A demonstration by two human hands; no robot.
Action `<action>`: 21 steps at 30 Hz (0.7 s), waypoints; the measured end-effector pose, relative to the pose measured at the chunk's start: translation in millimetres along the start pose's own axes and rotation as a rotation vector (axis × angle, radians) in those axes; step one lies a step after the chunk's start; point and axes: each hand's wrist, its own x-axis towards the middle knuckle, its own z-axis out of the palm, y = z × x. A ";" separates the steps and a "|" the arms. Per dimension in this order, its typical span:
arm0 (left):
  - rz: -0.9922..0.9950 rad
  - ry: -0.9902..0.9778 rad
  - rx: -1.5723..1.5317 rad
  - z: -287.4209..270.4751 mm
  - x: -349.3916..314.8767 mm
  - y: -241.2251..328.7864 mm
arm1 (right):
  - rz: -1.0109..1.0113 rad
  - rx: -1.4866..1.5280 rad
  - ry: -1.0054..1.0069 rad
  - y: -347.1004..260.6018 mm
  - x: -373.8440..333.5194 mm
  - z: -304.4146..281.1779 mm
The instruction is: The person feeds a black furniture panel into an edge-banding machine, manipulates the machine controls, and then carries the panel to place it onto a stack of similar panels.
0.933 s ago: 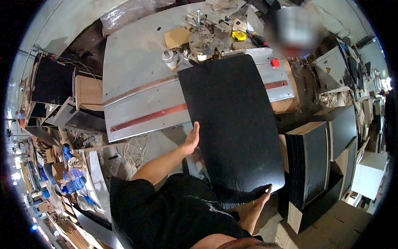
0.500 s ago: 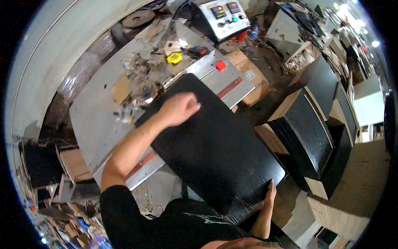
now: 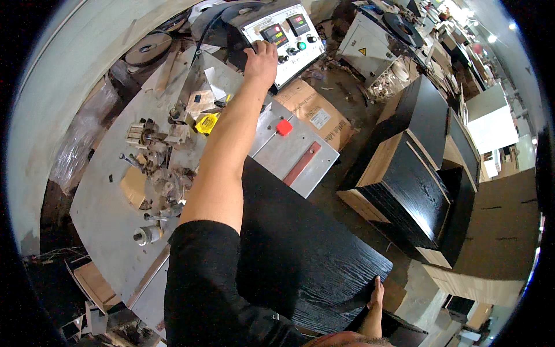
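Note:
A large black wood-grain board [image 3: 312, 237] with rounded corners lies tilted across the front of the metal worktable, its near part reaching toward my body. My right hand [image 3: 376, 295] grips its right edge near the corner, thumb on top and fingers hidden beneath. My left arm stretches forward over the table. At its end, my left hand [image 3: 263, 62] is at the left side of a sloped control panel [image 3: 300, 61], fingers apart and resting at its face beside a lit display. Knobs and a green button [image 3: 301, 45] show to the right of those fingers.
The metal worktable [image 3: 98, 202] carries a yellow tape measure [image 3: 206, 123], metal fittings and scraps. A red knob [image 3: 284, 128] sits on its right section. Beyond lies a cardboard box [image 3: 318, 113]. Black panels [image 3: 399, 191] are stacked at right, near a large carton [image 3: 500, 231].
My left hand has left its place above the board and reached forward to the control panel. The board has shifted nearer my body, with my right hand still on its edge. The view has turned.

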 end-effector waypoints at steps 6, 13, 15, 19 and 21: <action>0.034 -0.033 0.086 7.7 24.8 24.4 | -0.003 0.074 0.011 11.0 10.6 -13.4; -0.032 0.117 -0.744 -35.5 -89.2 10.7 | -0.086 -0.007 0.015 12.6 16.5 1.2; 0.106 0.132 -0.911 -78.7 -190.1 20.4 | -0.133 -0.026 -0.014 2.2 1.4 12.2; 0.060 -0.238 -0.907 -120.3 -433.5 10.1 | -0.307 0.003 -0.152 83.9 88.9 -36.2; -0.183 -0.290 -0.760 -120.8 -542.8 -14.2 | -0.125 0.031 -0.253 61.7 45.4 -3.7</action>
